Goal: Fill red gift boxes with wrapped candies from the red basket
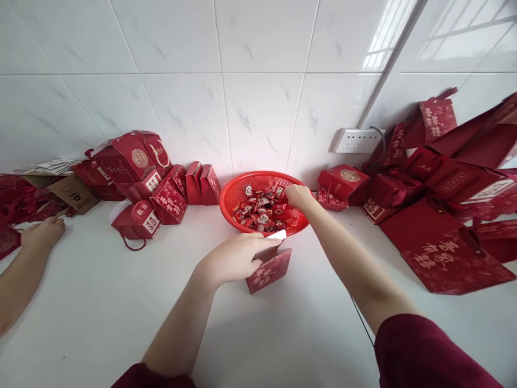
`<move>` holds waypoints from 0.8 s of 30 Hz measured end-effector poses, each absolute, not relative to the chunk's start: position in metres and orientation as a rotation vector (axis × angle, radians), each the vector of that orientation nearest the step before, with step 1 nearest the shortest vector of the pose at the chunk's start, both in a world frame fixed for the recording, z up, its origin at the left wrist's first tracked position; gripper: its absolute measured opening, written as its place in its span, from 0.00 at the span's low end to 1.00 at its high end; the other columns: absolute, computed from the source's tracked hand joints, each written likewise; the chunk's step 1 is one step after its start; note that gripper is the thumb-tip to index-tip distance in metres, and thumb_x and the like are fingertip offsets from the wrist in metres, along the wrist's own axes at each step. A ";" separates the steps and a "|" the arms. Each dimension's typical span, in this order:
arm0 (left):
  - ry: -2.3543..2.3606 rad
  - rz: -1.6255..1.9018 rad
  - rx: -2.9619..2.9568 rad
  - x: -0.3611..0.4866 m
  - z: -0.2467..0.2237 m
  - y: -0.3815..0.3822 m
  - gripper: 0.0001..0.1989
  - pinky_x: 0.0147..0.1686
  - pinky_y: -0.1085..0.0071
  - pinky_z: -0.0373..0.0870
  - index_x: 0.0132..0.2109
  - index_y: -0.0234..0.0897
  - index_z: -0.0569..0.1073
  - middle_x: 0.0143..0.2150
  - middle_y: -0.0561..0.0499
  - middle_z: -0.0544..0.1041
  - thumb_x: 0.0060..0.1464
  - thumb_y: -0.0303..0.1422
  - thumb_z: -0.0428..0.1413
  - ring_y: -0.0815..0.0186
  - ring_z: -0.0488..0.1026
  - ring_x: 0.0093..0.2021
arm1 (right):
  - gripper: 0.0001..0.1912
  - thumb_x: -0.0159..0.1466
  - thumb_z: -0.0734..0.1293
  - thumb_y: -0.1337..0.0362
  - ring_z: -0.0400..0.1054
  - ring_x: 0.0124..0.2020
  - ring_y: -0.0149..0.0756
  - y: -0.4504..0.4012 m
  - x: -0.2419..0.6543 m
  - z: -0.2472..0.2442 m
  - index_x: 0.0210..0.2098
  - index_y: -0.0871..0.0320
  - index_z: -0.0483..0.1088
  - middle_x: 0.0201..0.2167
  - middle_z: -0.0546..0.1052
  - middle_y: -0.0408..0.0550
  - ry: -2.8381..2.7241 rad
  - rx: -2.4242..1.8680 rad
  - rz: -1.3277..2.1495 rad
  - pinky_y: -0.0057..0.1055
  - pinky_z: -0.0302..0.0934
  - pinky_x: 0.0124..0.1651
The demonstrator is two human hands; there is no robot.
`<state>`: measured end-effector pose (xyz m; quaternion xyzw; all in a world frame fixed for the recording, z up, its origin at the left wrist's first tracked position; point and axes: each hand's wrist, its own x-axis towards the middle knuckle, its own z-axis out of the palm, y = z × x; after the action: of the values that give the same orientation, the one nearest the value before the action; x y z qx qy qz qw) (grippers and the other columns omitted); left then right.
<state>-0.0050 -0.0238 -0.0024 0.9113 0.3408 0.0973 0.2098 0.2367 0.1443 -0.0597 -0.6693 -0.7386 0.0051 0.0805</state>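
Note:
A red plastic basket (228, 207) with wrapped candies (262, 207) inside stands against the tiled wall. In front of it, my left hand (232, 260) grips a small red paper box (270, 271) whose top is open, its white inner flap raised near the basket rim. My right hand (299, 196) reaches over the basket's right side, fingers bent down among the candies. Its fingertips are hidden, so what they hold, if anything, cannot be made out.
Red gift boxes (169, 202) stand at the left along the wall, and more boxes and bags (456, 248) pile up at the right. A power strip (358, 140) is on the wall. Another person's hand (43, 233) rests at the far left.

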 end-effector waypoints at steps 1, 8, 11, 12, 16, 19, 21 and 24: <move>0.948 0.292 2.536 -0.003 -0.004 -0.022 0.32 0.49 0.67 0.69 0.65 0.54 0.66 0.58 0.54 0.76 0.58 0.23 0.50 0.58 0.74 0.54 | 0.11 0.68 0.67 0.60 0.72 0.46 0.41 0.137 0.246 -0.058 0.47 0.60 0.72 0.47 0.75 0.53 -2.141 -1.992 0.006 0.41 0.69 0.48; 0.953 0.690 2.479 0.010 -0.006 -0.014 0.11 0.44 0.69 0.69 0.47 0.45 0.80 0.47 0.50 0.78 0.61 0.32 0.55 0.62 0.75 0.44 | 0.07 0.68 0.62 0.64 0.73 0.43 0.37 0.052 0.267 -0.041 0.43 0.56 0.70 0.43 0.75 0.50 -1.797 -1.515 0.024 0.32 0.69 0.42; 1.049 1.103 2.102 0.006 -0.004 -0.011 0.15 0.39 0.70 0.69 0.38 0.38 0.80 0.39 0.48 0.78 0.64 0.42 0.53 0.62 0.75 0.40 | 0.07 0.62 0.66 0.72 0.73 0.45 0.39 0.018 0.243 -0.037 0.36 0.53 0.71 0.41 0.75 0.47 -1.646 -0.833 0.145 0.36 0.70 0.44; 1.042 1.159 1.988 0.004 -0.004 -0.010 0.20 0.37 0.70 0.68 0.35 0.36 0.79 0.36 0.47 0.78 0.65 0.45 0.51 0.63 0.74 0.38 | 0.10 0.61 0.66 0.74 0.73 0.44 0.39 0.011 0.233 -0.036 0.36 0.52 0.72 0.40 0.75 0.46 -1.620 -0.746 0.114 0.38 0.70 0.45; 0.962 1.071 1.725 -0.002 -0.004 -0.005 0.24 0.32 0.71 0.65 0.33 0.34 0.78 0.31 0.48 0.76 0.64 0.49 0.51 0.64 0.71 0.33 | 0.20 0.62 0.61 0.80 0.74 0.43 0.38 -0.003 0.201 -0.034 0.42 0.50 0.73 0.41 0.76 0.47 -1.600 -0.681 -0.158 0.38 0.71 0.46; 1.020 1.137 1.614 -0.005 -0.003 0.000 0.17 0.31 0.73 0.63 0.34 0.35 0.77 0.31 0.51 0.75 0.59 0.46 0.59 0.66 0.69 0.32 | 0.21 0.66 0.57 0.80 0.72 0.50 0.38 -0.002 0.193 -0.030 0.46 0.51 0.73 0.48 0.75 0.49 -1.721 -0.656 -0.110 0.39 0.70 0.51; 1.060 1.199 1.605 -0.009 -0.003 0.004 0.16 0.32 0.72 0.64 0.32 0.35 0.76 0.31 0.51 0.76 0.57 0.45 0.60 0.66 0.70 0.33 | 0.17 0.68 0.58 0.75 0.71 0.52 0.39 0.001 0.193 -0.024 0.48 0.51 0.72 0.51 0.74 0.50 -1.690 -0.738 0.033 0.40 0.69 0.53; 1.122 1.195 1.666 -0.018 -0.002 0.010 0.16 0.32 0.71 0.64 0.30 0.34 0.75 0.31 0.50 0.76 0.55 0.44 0.62 0.63 0.71 0.34 | 0.09 0.70 0.63 0.64 0.72 0.47 0.38 0.007 0.195 -0.014 0.49 0.52 0.70 0.49 0.75 0.49 -1.494 -0.902 0.356 0.38 0.70 0.48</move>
<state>-0.0180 0.0097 -0.0016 0.6560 0.4417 0.4706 0.3913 0.1951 0.0071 -0.0141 -0.3935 -0.6520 0.1555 0.6292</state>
